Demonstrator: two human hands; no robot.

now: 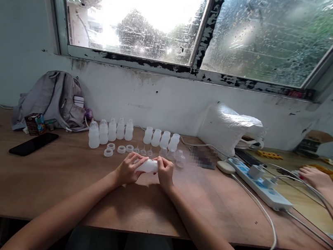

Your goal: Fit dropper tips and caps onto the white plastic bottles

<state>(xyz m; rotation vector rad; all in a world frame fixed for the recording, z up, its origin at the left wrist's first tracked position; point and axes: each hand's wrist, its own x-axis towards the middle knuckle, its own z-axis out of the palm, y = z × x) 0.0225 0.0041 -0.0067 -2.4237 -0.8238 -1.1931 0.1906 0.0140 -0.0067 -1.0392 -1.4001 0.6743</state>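
Observation:
My left hand (127,168) and my right hand (165,172) both grip one small white plastic bottle (148,166), held on its side just above the wooden table (51,183). The left hand wraps its body; the right hand's fingers close round its neck end. Behind my hands stand two rows of similar white bottles (111,130), the left ones capped, the right ones (161,138) without caps. Several white rings (117,149) and clear small caps (177,156) lie in a line in front of them.
A grey backpack (53,99) leans on the wall at the left, with a small box (33,123) and a black phone (34,143) nearby. A white plastic bag (231,128), a power strip (259,185) with cables and another person's hand (315,177) are on the right.

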